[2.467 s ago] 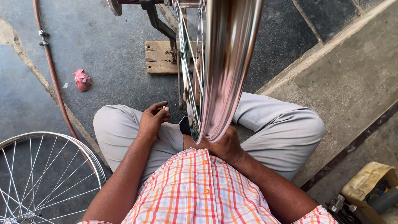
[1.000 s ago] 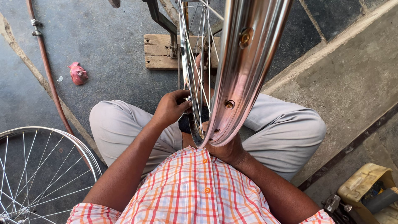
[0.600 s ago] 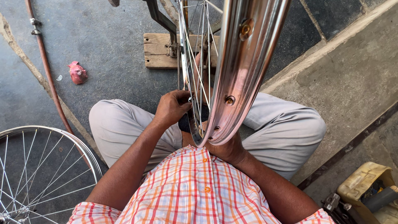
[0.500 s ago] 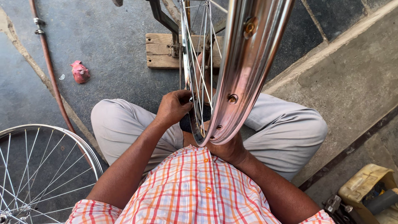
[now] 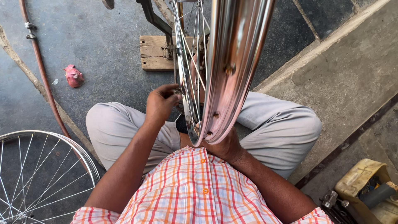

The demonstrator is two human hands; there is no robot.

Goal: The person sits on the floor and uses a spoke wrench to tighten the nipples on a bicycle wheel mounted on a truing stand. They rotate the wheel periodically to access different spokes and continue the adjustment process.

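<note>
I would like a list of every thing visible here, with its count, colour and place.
upright wheel: 1, shiny silver, centre, standing on edge between the knees
stand: 1, dark metal, top centre, on the block
block: 1, pale wood, on the floor behind the wheel
flat wheel: 1, silver, lower left
hose: 1, reddish brown, left
rag: 1, pink, upper left
can: 1, yellowish, lower right
left hand: at the spokes
right hand: under the rim

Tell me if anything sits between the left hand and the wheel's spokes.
Nothing visible does: the left hand is already at the spokes of the upright wheel rim, fingertips against them. The right hand is under the rim.
</note>
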